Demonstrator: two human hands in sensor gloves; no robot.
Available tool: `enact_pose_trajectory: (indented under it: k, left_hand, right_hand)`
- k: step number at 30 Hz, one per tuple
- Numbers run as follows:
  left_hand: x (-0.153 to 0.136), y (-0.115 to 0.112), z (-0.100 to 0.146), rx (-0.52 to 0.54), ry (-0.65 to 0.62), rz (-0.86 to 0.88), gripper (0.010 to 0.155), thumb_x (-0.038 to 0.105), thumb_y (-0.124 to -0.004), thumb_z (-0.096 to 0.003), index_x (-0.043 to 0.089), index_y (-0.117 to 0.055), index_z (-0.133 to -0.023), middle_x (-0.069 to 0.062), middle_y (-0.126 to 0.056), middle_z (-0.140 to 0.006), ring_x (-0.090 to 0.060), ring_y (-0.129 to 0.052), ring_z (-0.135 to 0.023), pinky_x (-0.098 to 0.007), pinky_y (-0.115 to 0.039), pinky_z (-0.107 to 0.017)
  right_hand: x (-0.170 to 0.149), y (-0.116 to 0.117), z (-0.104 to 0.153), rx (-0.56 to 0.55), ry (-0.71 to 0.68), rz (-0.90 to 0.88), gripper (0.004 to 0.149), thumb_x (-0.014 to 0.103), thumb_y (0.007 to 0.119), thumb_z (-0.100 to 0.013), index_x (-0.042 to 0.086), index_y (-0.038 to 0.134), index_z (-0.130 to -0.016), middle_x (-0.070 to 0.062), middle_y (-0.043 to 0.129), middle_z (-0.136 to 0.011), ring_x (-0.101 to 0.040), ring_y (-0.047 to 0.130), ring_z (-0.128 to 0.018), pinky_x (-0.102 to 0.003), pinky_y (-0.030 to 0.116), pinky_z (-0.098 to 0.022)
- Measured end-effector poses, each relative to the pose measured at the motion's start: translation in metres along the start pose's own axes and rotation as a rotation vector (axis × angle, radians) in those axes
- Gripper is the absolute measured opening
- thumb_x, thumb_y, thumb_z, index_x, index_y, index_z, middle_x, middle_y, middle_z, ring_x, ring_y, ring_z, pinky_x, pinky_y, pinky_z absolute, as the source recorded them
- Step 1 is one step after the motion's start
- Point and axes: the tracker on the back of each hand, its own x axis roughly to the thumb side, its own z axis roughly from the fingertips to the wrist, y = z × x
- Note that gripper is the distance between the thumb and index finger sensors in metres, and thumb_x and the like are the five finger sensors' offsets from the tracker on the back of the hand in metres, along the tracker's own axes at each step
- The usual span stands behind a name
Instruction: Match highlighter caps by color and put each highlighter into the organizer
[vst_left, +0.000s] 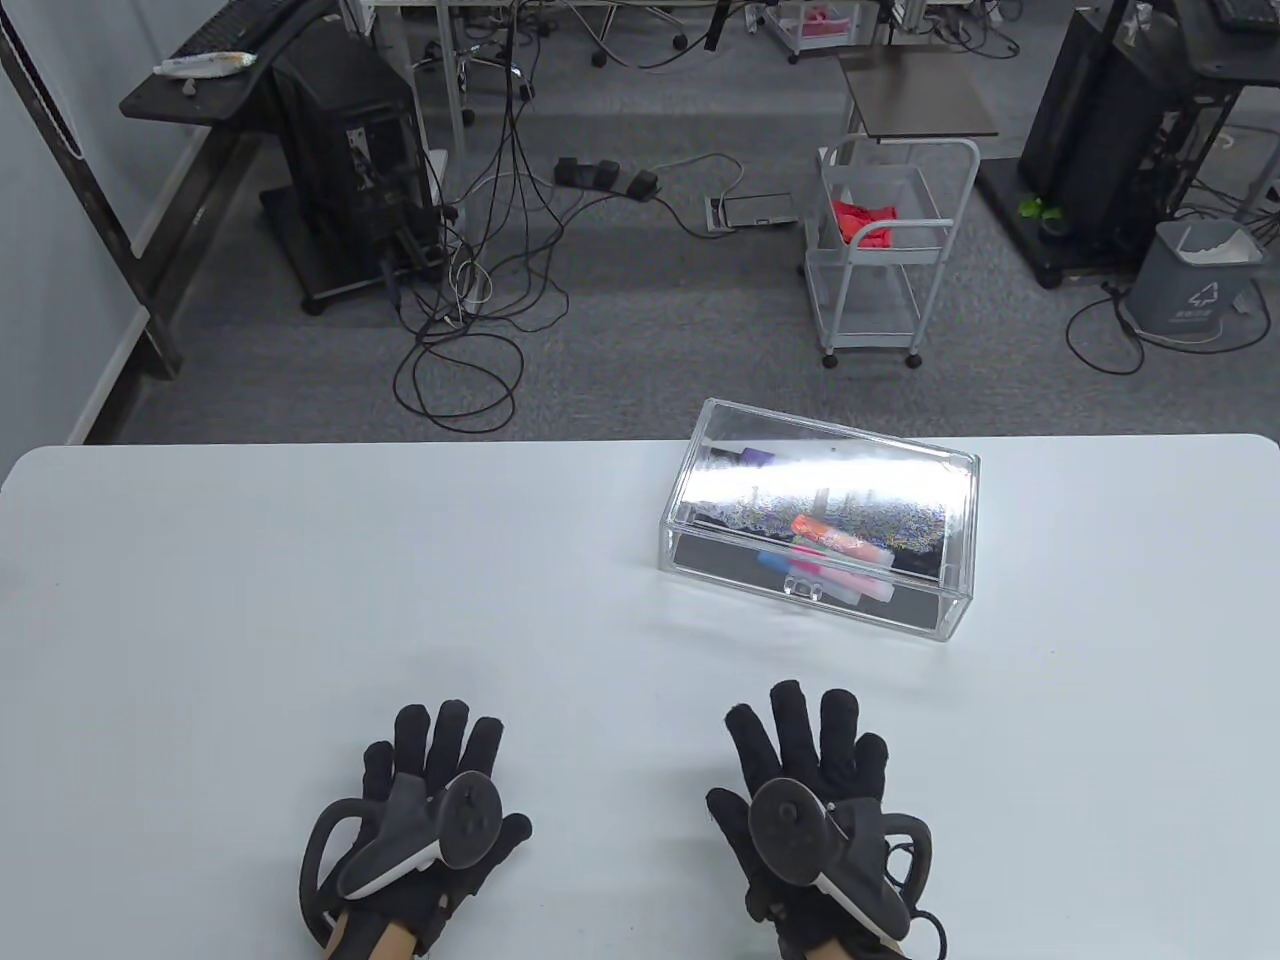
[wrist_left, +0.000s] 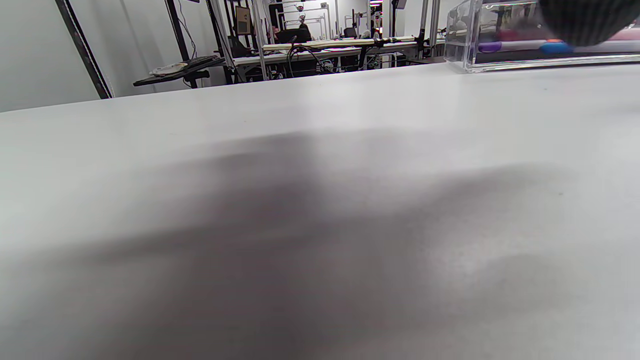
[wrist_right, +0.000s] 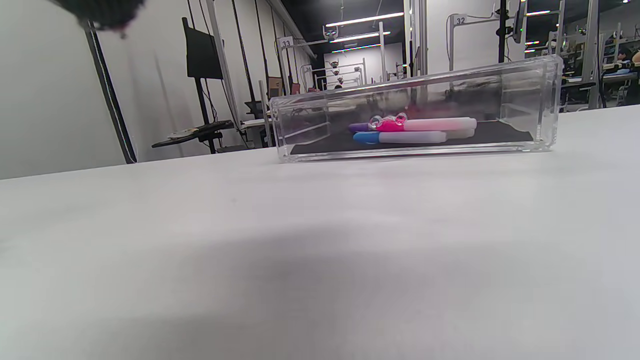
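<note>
A clear acrylic organizer stands on the white table, right of centre, its drawer closed. Inside lie several capped highlighters: in the right wrist view a pink one, a blue one and a purple cap show. My left hand lies flat on the table near the front edge, fingers straight, holding nothing. My right hand lies flat the same way, a short distance in front of the organizer, also holding nothing. Only a dark fingertip shows in each wrist view.
The white table spreads wide around both hands. Beyond its far edge the floor holds a white wire cart, a grey bin, cables and dark equipment stands.
</note>
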Motion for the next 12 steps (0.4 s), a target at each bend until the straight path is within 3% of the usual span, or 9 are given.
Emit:
enact_pose_trajectory:
  k: [2, 5, 12]
  left_hand:
    - [0.002, -0.001, 0.0, -0.008, -0.007, -0.005, 0.094, 0.077, -0.046, -0.057, 0.026, 0.002, -0.119, -0.01, 0.008, -0.124, -0.053, 0.001, -0.115, -0.071, -0.02, -0.08]
    - [0.005, -0.001, 0.002, -0.007, -0.017, -0.006, 0.094, 0.078, -0.046, -0.0568, 0.026, 0.002, -0.119, -0.01, 0.009, -0.124, -0.052, 0.002, -0.115, -0.071, -0.02, -0.08]
    - [0.01, -0.002, 0.004, -0.003, -0.028, -0.01, 0.095, 0.078, -0.046, -0.0568, 0.026, 0.003, -0.119, -0.01, 0.009, -0.123, -0.053, 0.002, -0.115, -0.071, -0.02, -0.08]
  right_hand:
    - [-0.001, 0.005, 0.001, 0.066, 0.021, 0.035, 0.074, 0.058, 0.069, -0.042, 0.041, 0.036, -0.105, 0.001, 0.014, -0.117, -0.042, 0.002, -0.105, -0.071, 0.015, -0.069]
    - [-0.002, 0.009, 0.0, 0.013, 0.016, 0.075, 0.074, 0.058, 0.07, -0.041, 0.042, 0.036, -0.105, 0.002, 0.015, -0.117, -0.042, 0.003, -0.105, -0.071, 0.016, -0.069]
    - [-0.008, 0.015, -0.003, 0.063, 0.033, 0.079, 0.075, 0.059, 0.07, -0.041, 0.041, 0.035, -0.105, 0.002, 0.014, -0.116, -0.04, 0.003, -0.105, -0.071, 0.015, -0.069]
